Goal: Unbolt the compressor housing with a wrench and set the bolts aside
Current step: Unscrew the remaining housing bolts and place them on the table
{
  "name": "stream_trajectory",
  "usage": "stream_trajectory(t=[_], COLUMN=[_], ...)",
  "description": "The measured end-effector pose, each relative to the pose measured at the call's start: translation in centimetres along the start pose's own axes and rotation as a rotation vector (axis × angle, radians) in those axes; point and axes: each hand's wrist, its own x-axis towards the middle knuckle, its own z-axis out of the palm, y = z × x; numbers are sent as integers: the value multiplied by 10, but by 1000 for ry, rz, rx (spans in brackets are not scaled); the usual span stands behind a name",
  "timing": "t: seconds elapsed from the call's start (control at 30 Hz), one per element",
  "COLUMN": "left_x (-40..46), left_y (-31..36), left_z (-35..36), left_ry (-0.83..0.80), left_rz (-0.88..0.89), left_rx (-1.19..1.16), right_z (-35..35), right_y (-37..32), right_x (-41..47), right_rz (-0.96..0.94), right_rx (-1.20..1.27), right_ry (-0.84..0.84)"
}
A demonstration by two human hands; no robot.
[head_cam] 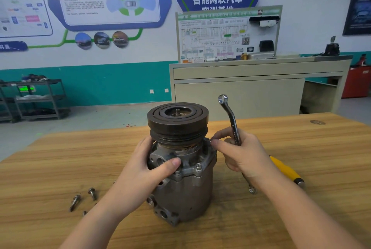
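my left hand [149,165] wraps the upper compressor housing [181,184], thumb across the front, other fingers hidden behind it. right hand [240,151] grips the wrench [230,120] w/ curled fingers, ring end pointing up; fingertips pinch sth small at the housing's right flange, can't make out what. housing stands upright mid table [301,218], pulley [177,121] on top. one bolt [198,166] sits in the front flange. loose bolts [84,198] lie to the left, partly hidden by my forearm. yellow-handled tool [287,171] behind right wrist, tip cut off.
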Motion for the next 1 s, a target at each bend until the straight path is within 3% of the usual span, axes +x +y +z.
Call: stream_trajectory(t=[0.63,0.8,1.0], left_x=[-1,-1,-1], left_y=[2,2,3], left_z=[0,0,0], left_ry=[1,2,0], left_rz=[-7,-12,-8], left_rx=[7,23,26], right_z=[0,2,4], right_y=[0,1,1], right_x=[-2,-3,-3], right_rz=[15,-46,-56], right_rx=[-27,-219,-190], right_ry=[-4,5,-26])
